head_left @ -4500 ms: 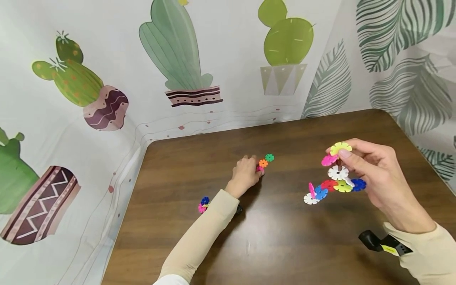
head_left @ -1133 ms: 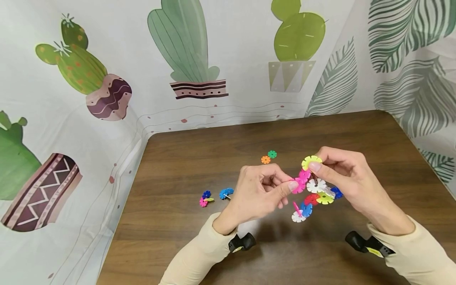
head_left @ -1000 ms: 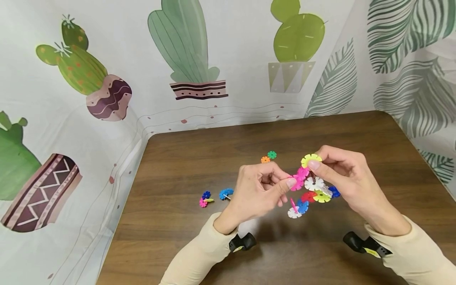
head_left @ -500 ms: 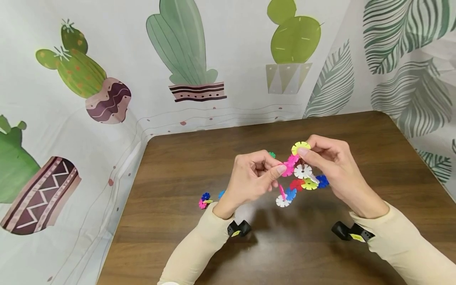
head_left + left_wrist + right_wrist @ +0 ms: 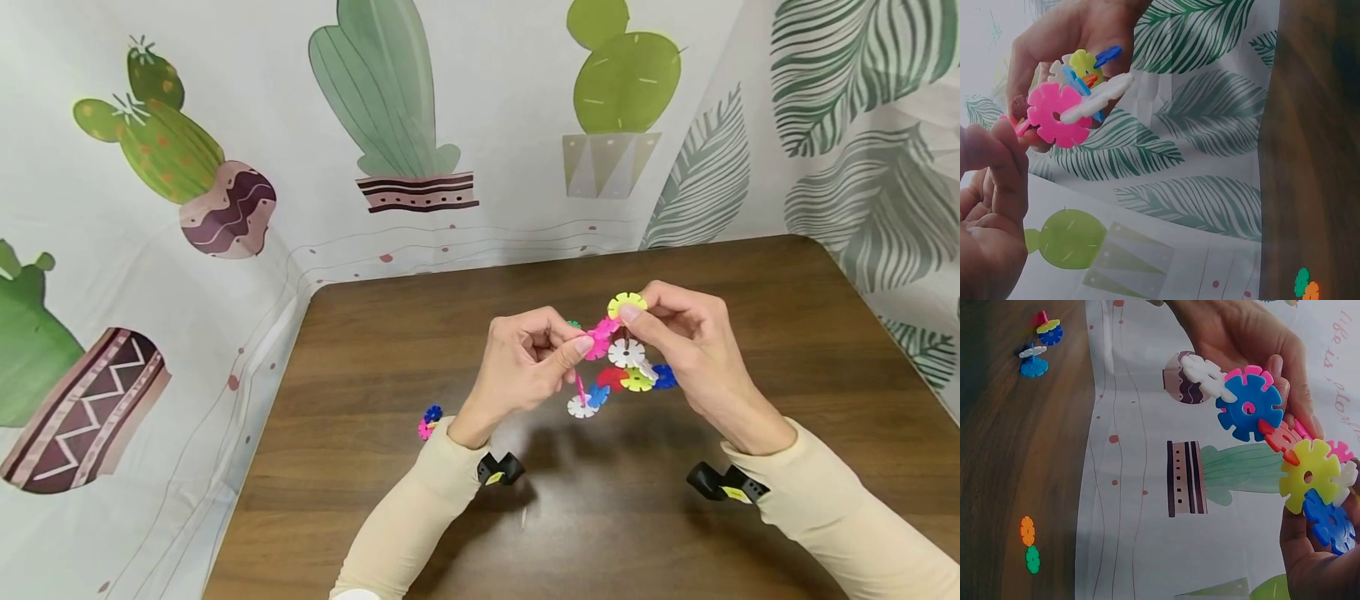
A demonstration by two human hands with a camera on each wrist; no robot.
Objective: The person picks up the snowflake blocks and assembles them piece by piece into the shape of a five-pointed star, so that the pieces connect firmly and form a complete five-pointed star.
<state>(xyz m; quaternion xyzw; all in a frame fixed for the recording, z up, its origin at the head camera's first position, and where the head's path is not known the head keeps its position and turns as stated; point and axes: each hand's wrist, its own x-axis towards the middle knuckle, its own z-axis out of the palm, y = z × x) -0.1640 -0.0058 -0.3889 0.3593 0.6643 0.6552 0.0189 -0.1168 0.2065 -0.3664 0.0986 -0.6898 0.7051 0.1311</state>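
Above the table my right hand (image 5: 693, 354) pinches a yellow notched disc (image 5: 627, 304) between thumb and fingers. That disc tops a chain of interlocking flower-shaped discs: pink, white (image 5: 626, 353), red (image 5: 612, 380), yellow, blue and more white ones. My left hand (image 5: 525, 358) pinches a pink disc (image 5: 597, 345) at the chain's upper left, its edge meeting the chain's pink disc. Low on the chain, a pink disc (image 5: 1059, 115) crosses a white one (image 5: 1097, 99) in the left wrist view. In the right wrist view a blue disc (image 5: 1249, 405) faces the camera.
A small joined cluster (image 5: 430, 423) of dark blue, pink and yellow discs lies on the wooden table (image 5: 360, 350). The right wrist view also shows a blue-and-white pair (image 5: 1034, 365), an orange disc (image 5: 1027, 531) and a green disc (image 5: 1033, 559). A printed cloth stands behind the table.
My left hand has lifted the pink disc from beside the orange one and brought it against the chain. Over the last second both hands have shifted left and up together.
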